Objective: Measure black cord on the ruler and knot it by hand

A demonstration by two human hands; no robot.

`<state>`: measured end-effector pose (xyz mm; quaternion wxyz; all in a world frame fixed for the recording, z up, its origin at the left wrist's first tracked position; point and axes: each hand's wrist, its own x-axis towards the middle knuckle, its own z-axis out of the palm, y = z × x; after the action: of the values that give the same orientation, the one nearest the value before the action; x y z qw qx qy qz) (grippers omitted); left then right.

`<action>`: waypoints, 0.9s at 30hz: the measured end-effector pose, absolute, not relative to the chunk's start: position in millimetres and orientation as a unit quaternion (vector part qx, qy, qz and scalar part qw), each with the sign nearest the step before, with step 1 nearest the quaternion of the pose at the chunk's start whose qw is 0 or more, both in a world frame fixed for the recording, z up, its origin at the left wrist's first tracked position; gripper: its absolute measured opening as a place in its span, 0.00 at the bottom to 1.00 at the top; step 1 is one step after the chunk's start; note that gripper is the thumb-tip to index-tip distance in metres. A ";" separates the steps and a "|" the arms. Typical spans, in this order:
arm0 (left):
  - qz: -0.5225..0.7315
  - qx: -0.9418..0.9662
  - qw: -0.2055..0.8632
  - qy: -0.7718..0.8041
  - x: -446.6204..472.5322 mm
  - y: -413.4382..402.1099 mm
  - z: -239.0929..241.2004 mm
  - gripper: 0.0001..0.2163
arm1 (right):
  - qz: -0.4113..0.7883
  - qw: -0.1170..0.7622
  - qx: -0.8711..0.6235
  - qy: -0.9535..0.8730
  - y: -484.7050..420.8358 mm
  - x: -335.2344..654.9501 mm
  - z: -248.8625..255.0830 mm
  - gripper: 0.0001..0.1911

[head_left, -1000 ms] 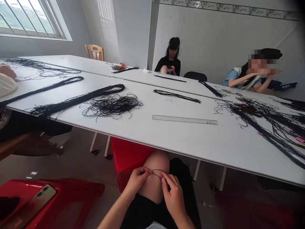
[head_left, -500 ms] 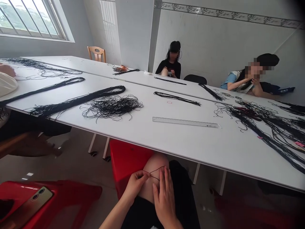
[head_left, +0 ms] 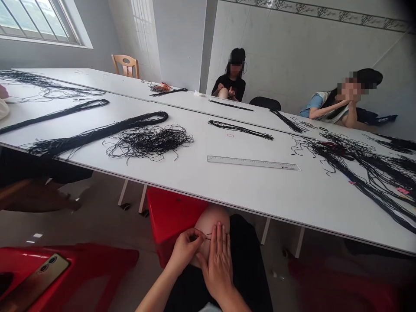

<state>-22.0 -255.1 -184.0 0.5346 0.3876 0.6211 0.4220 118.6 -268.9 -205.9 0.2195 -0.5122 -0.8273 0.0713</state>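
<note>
Left hand [head_left: 188,248] had its thumb and index finger pinched tight on a thin black cord [head_left: 208,235]; exact grip point too small to make out. Right hand [head_left: 218,264] lay flat over the bare knee [head_left: 211,216], fingers straight and nearly side by side, thumb angled out; whatever was under the palm was hidden. The cord sat between the two hands: two short strands ran from the left fingertips to the right fingers and dropped out of sight beneath them. Just beyond the left fingers, slightly left, was a red stool [head_left: 172,208], its far part hidden under the desk [head_left: 260,186]. On the desk, ahead of the right fingers, lay a clear ruler [head_left: 253,163], scale unreadable. Ahead and left of the fingers: a loose black tangle [head_left: 151,142], with a thick looped bundle [head_left: 107,134] just behind it; single strands could not be told apart. Well off to the right of the fingers, a heap of black cords [head_left: 354,167] was cut off by the frame edge. Far left of the fingers, a phone [head_left: 53,265] lay on another red stool [head_left: 100,260], both cropped. Across the desk sat two co-workers, one in black [head_left: 234,84], one in blue [head_left: 314,106]; too small to tell what either held.
</note>
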 end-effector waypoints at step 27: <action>0.407 0.386 0.628 0.540 -39.1 -230.1 -179.0 0.14 | 0.032 0.156 -0.530 -0.833 -240.8 114.3 -207.9 0.47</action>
<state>-39.1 -230.1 -179.0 0.6277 0.3860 0.5398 0.4069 114.3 -240.8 -207.9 0.1560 -0.5301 -0.8328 0.0322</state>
